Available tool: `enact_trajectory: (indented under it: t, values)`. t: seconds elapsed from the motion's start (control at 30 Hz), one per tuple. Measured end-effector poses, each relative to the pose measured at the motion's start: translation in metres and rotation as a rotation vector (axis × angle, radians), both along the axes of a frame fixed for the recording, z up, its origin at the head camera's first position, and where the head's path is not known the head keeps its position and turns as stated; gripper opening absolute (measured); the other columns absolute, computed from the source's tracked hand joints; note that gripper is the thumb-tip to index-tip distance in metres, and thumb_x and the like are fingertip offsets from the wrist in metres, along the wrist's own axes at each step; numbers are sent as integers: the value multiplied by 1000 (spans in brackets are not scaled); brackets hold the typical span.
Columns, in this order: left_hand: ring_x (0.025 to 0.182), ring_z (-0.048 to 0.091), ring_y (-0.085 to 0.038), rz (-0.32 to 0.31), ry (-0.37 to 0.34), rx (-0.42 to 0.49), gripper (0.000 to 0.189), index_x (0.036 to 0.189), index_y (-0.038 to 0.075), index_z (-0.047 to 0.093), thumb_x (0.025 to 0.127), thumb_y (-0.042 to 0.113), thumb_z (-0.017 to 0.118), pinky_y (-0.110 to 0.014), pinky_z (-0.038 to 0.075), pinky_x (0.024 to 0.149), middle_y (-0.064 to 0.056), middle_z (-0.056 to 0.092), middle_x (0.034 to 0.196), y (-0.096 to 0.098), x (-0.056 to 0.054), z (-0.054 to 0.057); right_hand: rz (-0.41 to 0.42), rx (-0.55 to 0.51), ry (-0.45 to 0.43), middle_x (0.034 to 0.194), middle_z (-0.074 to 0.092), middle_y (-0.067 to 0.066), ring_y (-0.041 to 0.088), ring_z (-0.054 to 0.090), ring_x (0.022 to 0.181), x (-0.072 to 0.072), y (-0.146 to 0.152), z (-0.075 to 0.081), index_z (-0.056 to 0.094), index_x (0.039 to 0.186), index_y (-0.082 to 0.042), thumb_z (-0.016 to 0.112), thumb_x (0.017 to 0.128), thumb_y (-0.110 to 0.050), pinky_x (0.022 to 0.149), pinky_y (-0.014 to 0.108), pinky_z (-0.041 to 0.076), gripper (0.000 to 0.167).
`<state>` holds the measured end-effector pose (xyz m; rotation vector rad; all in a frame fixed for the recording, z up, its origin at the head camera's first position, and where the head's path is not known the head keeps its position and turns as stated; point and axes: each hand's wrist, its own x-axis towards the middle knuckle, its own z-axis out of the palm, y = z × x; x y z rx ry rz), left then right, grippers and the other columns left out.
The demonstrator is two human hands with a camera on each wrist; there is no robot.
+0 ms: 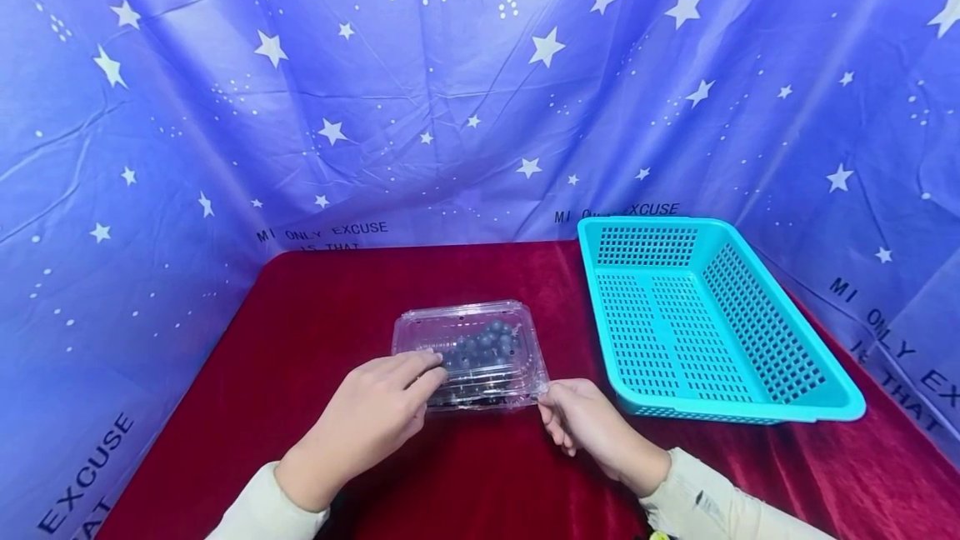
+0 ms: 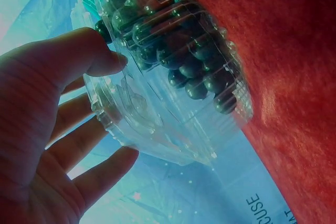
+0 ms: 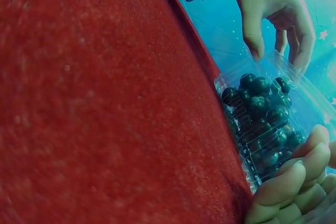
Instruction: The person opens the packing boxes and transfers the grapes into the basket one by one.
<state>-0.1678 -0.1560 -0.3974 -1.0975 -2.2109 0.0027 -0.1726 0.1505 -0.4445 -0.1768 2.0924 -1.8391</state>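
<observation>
A clear plastic clamshell box [image 1: 468, 357] stands on the red cloth, its lid lying over dark, round, grape-like fruits [image 1: 483, 344]. In the left wrist view, the fruits [image 2: 173, 45] are piled behind the ribbed front wall. My left hand [image 1: 375, 407] reaches over the box's front left part, fingertips touching the lid. Its thumb is at the front lid edge and the other fingers are spread apart, as the left wrist view shows. At the front right corner, my right hand [image 1: 577, 419] pinches the box's rim between thumb and curled fingers. The right wrist view shows those curled fingers [image 3: 283, 187] beside the box.
A turquoise slatted plastic basket [image 1: 675, 340] stands to the right of the box. Red velvety cloth [image 1: 300, 315] covers the table. Behind and on both sides hangs a blue curtain [image 1: 427, 90] with white stars and lettering.
</observation>
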Motion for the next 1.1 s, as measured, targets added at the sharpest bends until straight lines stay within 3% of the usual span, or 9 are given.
enact_trajectory:
  t: [0.77, 1.1]
  values:
    - [113, 68, -24, 16, -81, 10, 45, 119, 8, 72, 76, 10, 81, -33, 64, 78, -9, 71, 120, -7, 4, 0, 8, -2, 23, 52, 50, 1, 10, 43, 43, 2, 0, 1, 53, 72, -1, 48, 96, -10, 40, 22, 39, 26]
    - [110, 68, -24, 32, -84, 1, 48, 118, 9, 71, 72, 10, 84, -32, 63, 82, -9, 71, 117, -6, 4, 2, 17, -1, 27, 52, 50, 2, 11, 43, 43, 2, -2, 2, 50, 76, 13, 48, 96, -10, 40, 22, 39, 30]
